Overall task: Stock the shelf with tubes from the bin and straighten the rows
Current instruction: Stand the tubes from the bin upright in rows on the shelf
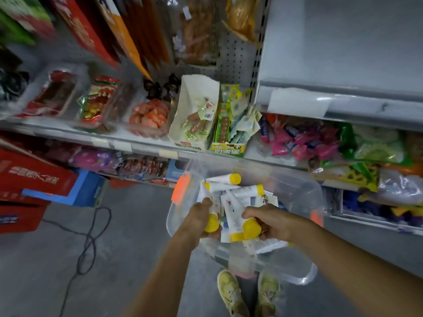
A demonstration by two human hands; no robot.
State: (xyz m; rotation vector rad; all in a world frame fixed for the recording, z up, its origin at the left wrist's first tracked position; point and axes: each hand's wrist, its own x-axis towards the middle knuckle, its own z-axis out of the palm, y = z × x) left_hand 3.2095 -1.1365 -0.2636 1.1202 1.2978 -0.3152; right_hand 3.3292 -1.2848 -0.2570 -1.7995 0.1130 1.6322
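A clear plastic bin [295, 195] sits in front of the shelf, holding several white tubes [223, 179] with yellow caps. My left hand [196, 221] grips one tube at the bin's left side, its yellow cap [211, 223] poking out below my fingers. My right hand [272, 221] holds another tube [233, 216] by its yellow cap end, over the middle of the bin. More tubes lie loose under both hands. The shelf [146, 143] runs across the view just beyond the bin.
The shelf carries snack packs, an open white carton [194, 113] of sausages and a yellow-green box [229, 124]. Pink and green bags [320, 143] fill the lower right shelf. Red boxes [29, 186] stand at the left. A black cable [89, 245] lies on the grey floor.
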